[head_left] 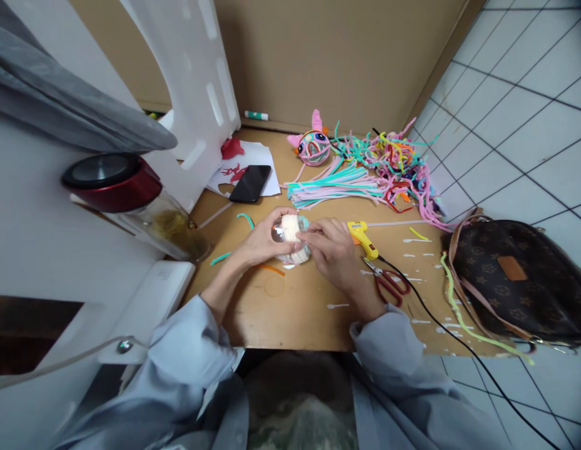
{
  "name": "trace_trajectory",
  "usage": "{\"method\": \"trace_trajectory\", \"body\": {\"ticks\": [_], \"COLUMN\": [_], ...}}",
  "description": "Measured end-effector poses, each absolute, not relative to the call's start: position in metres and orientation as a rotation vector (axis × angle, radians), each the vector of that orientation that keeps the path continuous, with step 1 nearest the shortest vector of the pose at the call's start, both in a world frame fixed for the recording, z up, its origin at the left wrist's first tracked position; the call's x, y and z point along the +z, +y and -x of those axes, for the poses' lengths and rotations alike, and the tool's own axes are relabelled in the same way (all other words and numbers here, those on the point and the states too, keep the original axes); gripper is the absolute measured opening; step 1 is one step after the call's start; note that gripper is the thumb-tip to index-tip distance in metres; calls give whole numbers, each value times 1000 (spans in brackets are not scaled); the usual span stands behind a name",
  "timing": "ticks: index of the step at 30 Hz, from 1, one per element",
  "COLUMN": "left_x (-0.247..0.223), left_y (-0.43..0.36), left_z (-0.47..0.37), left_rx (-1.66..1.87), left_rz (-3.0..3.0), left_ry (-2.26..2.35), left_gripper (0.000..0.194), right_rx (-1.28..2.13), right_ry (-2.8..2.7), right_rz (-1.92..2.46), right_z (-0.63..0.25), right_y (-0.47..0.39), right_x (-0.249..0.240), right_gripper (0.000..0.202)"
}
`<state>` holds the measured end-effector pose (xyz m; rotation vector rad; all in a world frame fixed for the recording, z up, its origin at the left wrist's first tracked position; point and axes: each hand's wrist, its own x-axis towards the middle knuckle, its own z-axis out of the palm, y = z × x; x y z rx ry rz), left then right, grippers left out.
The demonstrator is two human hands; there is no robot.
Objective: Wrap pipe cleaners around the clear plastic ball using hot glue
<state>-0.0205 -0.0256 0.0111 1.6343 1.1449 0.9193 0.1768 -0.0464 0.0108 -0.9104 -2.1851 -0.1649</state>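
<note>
A clear round ball [291, 230] with cream and pale teal fuzzy strips around it is held over the middle of the table. My left hand [266, 240] grips it from the left, thumb below and fingers above. On its right side, my right hand [331, 249] has its fingers bent together against the cream band; whether they pinch a strip is too small to tell. A yellow glue gun [364, 239] lies just right of my right hand, and red-handled scissors [388, 282] lie below it.
Behind are a bundle of pink and teal pipe cleaners [337, 189], a tangled pile [398, 153], a decorated ball [313, 147] and a black phone [251, 184]. A glass bottle [163, 225] stands left; a brown bag [520, 275] sits right, near the black cord.
</note>
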Motion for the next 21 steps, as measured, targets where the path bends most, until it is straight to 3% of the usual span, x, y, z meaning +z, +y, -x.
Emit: {"method": "trace_trajectory", "body": {"ticks": [21], "left_x": [13], "left_y": [-26], "left_z": [24], "left_rx": [927], "left_rz": [-1627], "left_ry": [1071], "left_gripper": [72], "right_rx": [-95], "right_ry": [-2186], "right_rz": [906], "right_z": [-179], "right_y": [-44], "right_x": [9], "right_gripper": [24]}}
